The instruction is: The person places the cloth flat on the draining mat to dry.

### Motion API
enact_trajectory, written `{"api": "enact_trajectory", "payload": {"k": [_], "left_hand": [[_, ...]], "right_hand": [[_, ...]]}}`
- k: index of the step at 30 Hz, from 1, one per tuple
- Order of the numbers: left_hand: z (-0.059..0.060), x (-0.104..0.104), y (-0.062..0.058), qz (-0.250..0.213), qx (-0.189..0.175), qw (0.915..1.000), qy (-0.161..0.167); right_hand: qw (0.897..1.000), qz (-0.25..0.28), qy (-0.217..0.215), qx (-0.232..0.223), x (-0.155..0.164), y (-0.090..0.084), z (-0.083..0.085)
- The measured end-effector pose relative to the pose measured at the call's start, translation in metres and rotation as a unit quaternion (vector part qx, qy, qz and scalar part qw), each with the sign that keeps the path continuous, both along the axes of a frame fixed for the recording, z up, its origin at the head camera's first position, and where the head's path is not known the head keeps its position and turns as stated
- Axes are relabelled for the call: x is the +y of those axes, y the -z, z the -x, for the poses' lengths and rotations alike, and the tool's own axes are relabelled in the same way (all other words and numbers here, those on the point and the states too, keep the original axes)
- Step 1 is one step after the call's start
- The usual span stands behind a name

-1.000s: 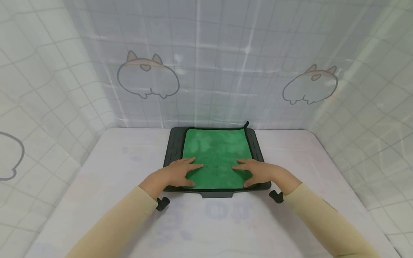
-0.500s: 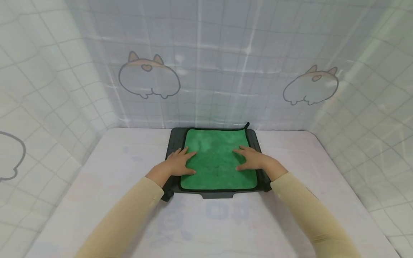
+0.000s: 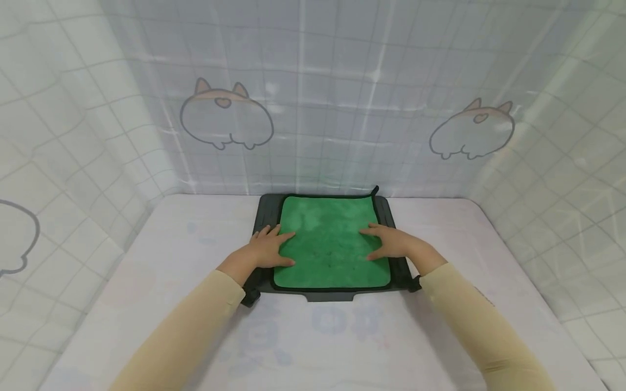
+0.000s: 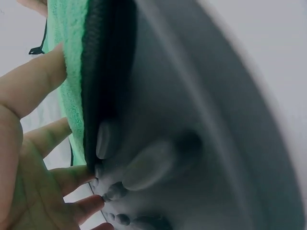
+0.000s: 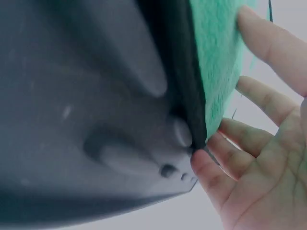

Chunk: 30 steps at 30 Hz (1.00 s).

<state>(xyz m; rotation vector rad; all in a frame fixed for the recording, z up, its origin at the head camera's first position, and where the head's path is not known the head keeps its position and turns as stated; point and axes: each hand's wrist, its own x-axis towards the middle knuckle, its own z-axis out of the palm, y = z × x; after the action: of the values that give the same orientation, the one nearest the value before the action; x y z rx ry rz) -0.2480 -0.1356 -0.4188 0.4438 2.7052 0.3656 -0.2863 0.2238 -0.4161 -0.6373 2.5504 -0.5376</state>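
A green towel (image 3: 325, 244) with black edging and a small loop at its far right corner lies flat on a dark tray (image 3: 268, 207). My left hand (image 3: 264, 251) rests at the towel's left edge, fingers spread, thumb and index on the cloth. At the right edge lies my right hand (image 3: 394, 243), its thumb and fingertips on the towel. In the left wrist view, fingers (image 4: 76, 178) reach the border of the towel (image 4: 72, 72) and the raised bumps of the tray (image 4: 158, 110). The right wrist view shows straight fingertips touching the towel (image 5: 213, 57) along its border.
The tray stands on a pale patterned table (image 3: 337, 347), against the back curtain (image 3: 337, 119) with a grid print and cartoon animals. Similar gridded sheets enclose the left and right sides. A dark wrist-worn device (image 3: 251, 297) sits under the left wrist.
Both hands have slid forward and outward toward the towel's side edges. In the last half second the right hand has shifted slightly right, the left barely. The towel and tray stay in place.
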Motion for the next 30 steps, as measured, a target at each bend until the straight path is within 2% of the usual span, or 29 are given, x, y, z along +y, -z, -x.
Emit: {"api": "enact_trajectory", "payload": {"k": [4, 11, 20, 25, 30], "left_hand": [[0.001, -0.003, -0.002, -0.009, 0.012, 0.9999, -0.003], [0.009, -0.001, -0.002, -0.03, 0.068, 0.9972, -0.006], [0.031, 0.012, -0.009, -0.041, 0.074, 0.9957, -0.038], [0.039, 0.02, -0.012, -0.032, 0.081, 0.9948, -0.052], [0.045, 0.03, -0.012, -0.023, 0.081, 0.9953, -0.048]], "right_hand": [[1.0, 0.005, -0.005, 0.007, 0.002, -0.004, 0.001], [0.998, 0.025, -0.009, 0.048, 0.0, -0.014, 0.012], [0.989, 0.057, 0.015, 0.135, -0.011, -0.017, 0.034], [0.987, 0.062, 0.032, 0.148, -0.013, -0.014, 0.042], [0.984, 0.057, 0.058, 0.156, -0.013, -0.008, 0.046]]}}
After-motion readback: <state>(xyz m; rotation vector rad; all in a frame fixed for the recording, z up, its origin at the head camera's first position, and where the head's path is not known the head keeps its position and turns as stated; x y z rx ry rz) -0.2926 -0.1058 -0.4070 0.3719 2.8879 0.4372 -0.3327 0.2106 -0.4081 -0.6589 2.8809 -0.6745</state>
